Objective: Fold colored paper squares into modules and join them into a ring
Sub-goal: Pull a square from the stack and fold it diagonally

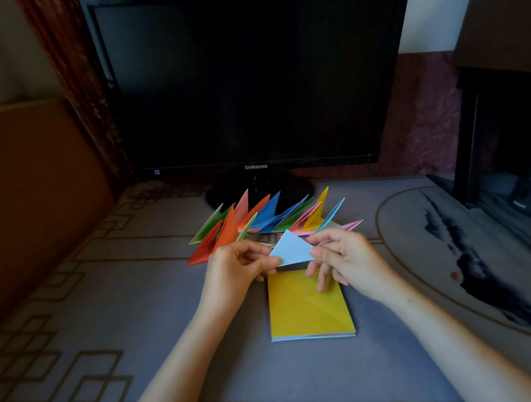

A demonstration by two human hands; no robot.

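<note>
two hands hold a light blue folded triangle [291,249] above the yellow-topped paper stack [310,306] on the counter [140,326]; left hand [236,268] and right hand [344,258] fingers pinch its opposite corners, before a row of colored folded modules [259,220].

Dim, soft indoor light (edges bowed by the wide lens), corners blurred.

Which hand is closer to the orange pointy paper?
Left. The left hand is just in front of the orange pointy paper. The right hand is farther off, on the other side of the light blue triangle that both hands pinch.
</note>
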